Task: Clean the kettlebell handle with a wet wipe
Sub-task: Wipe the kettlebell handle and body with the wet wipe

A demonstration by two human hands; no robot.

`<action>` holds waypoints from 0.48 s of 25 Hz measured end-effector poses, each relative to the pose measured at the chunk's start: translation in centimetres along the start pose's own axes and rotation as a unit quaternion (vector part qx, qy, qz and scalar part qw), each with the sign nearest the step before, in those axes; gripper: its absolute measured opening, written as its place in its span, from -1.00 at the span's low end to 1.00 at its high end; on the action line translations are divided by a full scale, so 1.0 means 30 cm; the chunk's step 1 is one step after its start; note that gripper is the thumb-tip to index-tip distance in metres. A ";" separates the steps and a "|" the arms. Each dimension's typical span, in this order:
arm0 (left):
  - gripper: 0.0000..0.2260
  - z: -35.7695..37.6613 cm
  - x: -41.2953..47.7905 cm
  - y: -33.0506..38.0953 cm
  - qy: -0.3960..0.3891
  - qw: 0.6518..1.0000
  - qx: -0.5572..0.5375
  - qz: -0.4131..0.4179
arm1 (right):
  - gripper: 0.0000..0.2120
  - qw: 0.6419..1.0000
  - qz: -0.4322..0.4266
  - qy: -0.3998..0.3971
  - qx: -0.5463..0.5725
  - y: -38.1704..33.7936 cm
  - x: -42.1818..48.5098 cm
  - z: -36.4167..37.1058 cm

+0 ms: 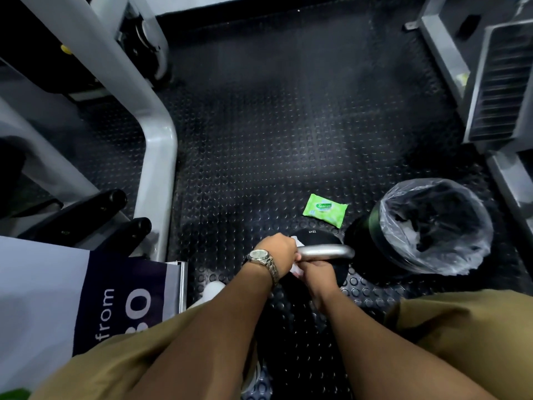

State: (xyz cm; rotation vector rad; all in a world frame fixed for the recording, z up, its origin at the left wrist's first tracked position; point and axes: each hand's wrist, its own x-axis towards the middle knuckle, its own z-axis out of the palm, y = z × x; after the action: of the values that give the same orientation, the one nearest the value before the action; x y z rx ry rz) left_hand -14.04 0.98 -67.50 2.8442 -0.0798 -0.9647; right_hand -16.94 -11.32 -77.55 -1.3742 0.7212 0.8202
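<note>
Bin (375, 243) w/ liner, crumpled wipes inside.

Kettlebell (314, 241) stands on the floor mat (288, 125) at near centre — bin (432, 226) just right of it. Wipe packet (325, 209) lies just beyond, machine frame (157, 157) far left.

The floor (259, 125) is black rubber matting with a raised round-stud pattern. A black kettlebell (314, 241) stands on it near the lower centre. A green wet wipe pack (325, 209) lies flat just beyond the kettlebell. A bin (432, 226) lined with a clear plastic bag stands to the right, close beside the kettlebell. A grey machine frame (158, 157) rests on the floor at the left.
</note>
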 end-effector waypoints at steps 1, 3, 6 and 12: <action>-0.72 0.000 -0.001 0.002 0.003 1.000 -0.002 -0.002 | -0.90 0.998 0.019 -0.023 0.055 -0.010 -0.001 -0.009; -0.74 -0.001 -0.006 0.005 0.004 1.000 -0.003 -0.006 | -0.89 0.997 0.018 -0.044 0.068 -0.019 -0.002 -0.013; -0.77 -0.017 -0.016 0.017 0.008 1.000 0.000 -0.004 | -0.85 0.990 -0.043 -0.012 -0.135 -0.007 0.003 0.014; -0.79 -0.030 -0.022 0.025 -0.003 1.000 -0.022 -0.019 | -0.79 0.996 0.025 -0.052 0.071 -0.041 -0.040 -0.011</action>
State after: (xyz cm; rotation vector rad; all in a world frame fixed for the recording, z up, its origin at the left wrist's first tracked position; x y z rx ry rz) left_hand -14.03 0.41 -66.29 2.8121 -0.0044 -0.9692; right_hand -16.54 -11.75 -75.92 -1.1828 0.7220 0.8574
